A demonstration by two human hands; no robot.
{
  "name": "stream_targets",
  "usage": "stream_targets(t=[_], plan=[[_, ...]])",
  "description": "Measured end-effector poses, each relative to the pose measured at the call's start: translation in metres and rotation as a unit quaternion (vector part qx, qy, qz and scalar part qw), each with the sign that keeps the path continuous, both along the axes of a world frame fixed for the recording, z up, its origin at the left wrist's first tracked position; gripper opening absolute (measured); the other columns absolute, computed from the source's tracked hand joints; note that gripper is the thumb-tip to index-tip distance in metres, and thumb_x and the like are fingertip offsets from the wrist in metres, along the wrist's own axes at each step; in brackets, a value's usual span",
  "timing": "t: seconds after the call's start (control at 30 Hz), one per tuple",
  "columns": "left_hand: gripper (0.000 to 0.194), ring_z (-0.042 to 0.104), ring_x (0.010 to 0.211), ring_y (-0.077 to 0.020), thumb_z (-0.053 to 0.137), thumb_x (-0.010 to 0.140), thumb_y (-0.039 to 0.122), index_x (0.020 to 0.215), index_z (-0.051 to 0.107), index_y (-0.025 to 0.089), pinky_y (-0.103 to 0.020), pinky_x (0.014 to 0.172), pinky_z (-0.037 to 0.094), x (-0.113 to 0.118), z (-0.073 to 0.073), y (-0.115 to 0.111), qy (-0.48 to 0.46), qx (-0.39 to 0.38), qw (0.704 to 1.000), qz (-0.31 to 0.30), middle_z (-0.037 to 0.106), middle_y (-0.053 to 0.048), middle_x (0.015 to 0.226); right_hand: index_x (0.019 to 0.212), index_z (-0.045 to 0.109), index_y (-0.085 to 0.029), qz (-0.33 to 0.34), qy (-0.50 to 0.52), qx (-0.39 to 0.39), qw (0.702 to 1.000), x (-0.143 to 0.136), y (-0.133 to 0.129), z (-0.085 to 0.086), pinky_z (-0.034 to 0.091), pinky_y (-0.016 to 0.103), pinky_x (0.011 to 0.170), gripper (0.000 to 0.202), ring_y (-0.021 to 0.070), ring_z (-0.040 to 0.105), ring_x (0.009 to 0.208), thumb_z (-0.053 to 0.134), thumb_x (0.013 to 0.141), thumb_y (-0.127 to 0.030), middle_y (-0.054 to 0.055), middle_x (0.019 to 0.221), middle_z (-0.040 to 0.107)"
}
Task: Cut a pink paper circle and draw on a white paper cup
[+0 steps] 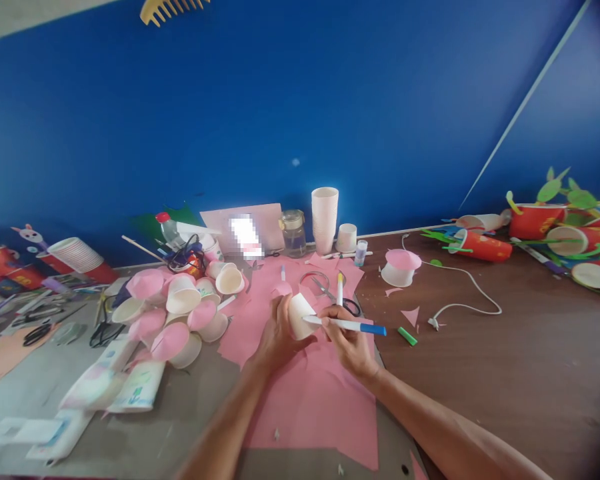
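A white paper cup (301, 315) is tilted in my left hand (279, 333), whose fingers wrap around its left side and base. My right hand (347, 343) grips a white marker with a blue end (355, 325), and the marker's tip touches or nearly touches the cup's side. Both hands are over pink paper (310, 407) spread on the grey table. Just beyond them lie scissors (351, 307) with dark handles and a marker with a yellow end (340, 290).
Several cups with pink tops (170, 341) cluster at the left. A tall cup stack (325, 220) and a glass jar (293, 233) stand near the blue wall. At the right are a pink-topped cup (401, 268), a white cable (473, 277), a green cap (407, 336) and red cups (485, 247).
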State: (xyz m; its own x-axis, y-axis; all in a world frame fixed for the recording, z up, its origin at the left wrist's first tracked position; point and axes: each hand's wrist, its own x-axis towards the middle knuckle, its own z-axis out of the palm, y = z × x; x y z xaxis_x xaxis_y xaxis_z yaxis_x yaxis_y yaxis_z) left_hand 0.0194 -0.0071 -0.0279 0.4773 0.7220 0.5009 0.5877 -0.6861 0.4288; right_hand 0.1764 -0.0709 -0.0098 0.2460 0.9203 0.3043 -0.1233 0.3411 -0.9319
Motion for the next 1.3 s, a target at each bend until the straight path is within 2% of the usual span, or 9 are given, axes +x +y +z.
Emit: stream_targets(t=[0.17,0.3,0.43,0.57,0.7,0.83,1.03,1.3], plan=[[0.095,0.052,0.114,-0.0342,0.065,0.067,0.062,0.137,0.015,0.021,-0.043,0.075,0.055,0.001,-0.003,0.000,-0.002,-0.012,1.000,0.008,0.040,-0.018,0.124,0.071,0.054,-0.019,0.004,0.102,-0.035,0.994,0.001,0.007,-0.001,0.026,0.022,0.044,0.028,0.0080,0.033,0.043,0.058,0.082,-0.044,-0.007,0.045,0.041],[0.095,0.053,0.113,-0.0341,0.067,0.067,0.061,0.137,0.018,0.017,-0.040,0.073,0.055,0.001,-0.002,-0.001,0.001,0.013,1.000,0.007,0.043,-0.019,0.123,0.064,0.051,-0.019,0.017,0.169,-0.068,0.983,0.002,0.013,0.000,0.022,0.022,0.044,0.031,0.0072,0.031,0.041,0.062,0.079,-0.044,-0.007,0.041,0.039],[0.095,0.056,0.110,-0.0324,0.067,0.066,0.061,0.135,0.021,0.015,-0.038,0.070,0.056,0.002,0.000,-0.003,0.010,0.006,1.000,0.016,0.046,-0.020,0.122,0.062,0.051,-0.019,0.017,0.200,-0.077,0.977,0.002,0.015,0.002,0.023,0.023,0.044,0.032,0.0069,0.031,0.040,0.065,0.076,-0.044,-0.008,0.040,0.039],[0.097,0.056,0.109,-0.0328,0.068,0.065,0.061,0.135,0.022,0.013,-0.037,0.067,0.056,0.003,0.001,-0.004,0.012,-0.006,1.000,0.018,0.044,-0.022,0.123,0.063,0.051,-0.019,0.016,0.178,-0.071,0.981,0.003,0.015,0.000,0.024,0.023,0.045,0.032,0.0072,0.032,0.041,0.063,0.078,-0.045,-0.007,0.040,0.040],[0.097,0.057,0.108,-0.0314,0.072,0.064,0.053,0.137,0.019,0.017,-0.037,0.065,0.057,0.004,0.000,-0.005,0.014,-0.019,1.000,0.018,0.042,-0.020,0.124,0.068,0.052,-0.019,0.013,0.133,-0.065,0.989,0.003,0.012,-0.003,0.022,0.023,0.044,0.031,0.0075,0.031,0.041,0.060,0.081,-0.046,-0.007,0.042,0.041],[0.101,0.058,0.105,-0.0319,0.078,0.059,0.043,0.136,0.017,0.020,-0.042,0.069,0.058,0.005,0.001,-0.006,0.011,-0.012,1.000,0.024,0.043,-0.018,0.122,0.070,0.053,-0.019,0.011,0.081,-0.041,0.996,0.003,0.008,-0.001,0.025,0.023,0.045,0.030,0.0080,0.033,0.042,0.059,0.082,-0.047,-0.007,0.044,0.042],[0.104,0.059,0.103,-0.0298,0.080,0.058,0.036,0.137,0.012,0.025,-0.040,0.067,0.058,0.007,0.005,-0.008,0.028,-0.021,0.999,0.041,0.043,-0.015,0.123,0.070,0.052,-0.020,-0.003,0.031,-0.032,0.999,0.001,0.005,0.004,0.029,0.024,0.045,0.034,0.0091,0.036,0.043,0.057,0.082,-0.051,-0.006,0.046,0.042],[0.095,0.059,0.103,-0.0332,0.075,0.063,0.047,0.134,0.017,0.020,-0.041,0.064,0.057,0.007,0.005,-0.008,0.018,-0.011,0.999,0.036,0.043,-0.019,0.120,0.071,0.053,-0.020,0.006,-0.017,-0.039,0.999,0.001,0.000,0.003,0.031,0.024,0.045,0.031,0.0100,0.037,0.046,0.056,0.083,-0.049,-0.005,0.050,0.043]])
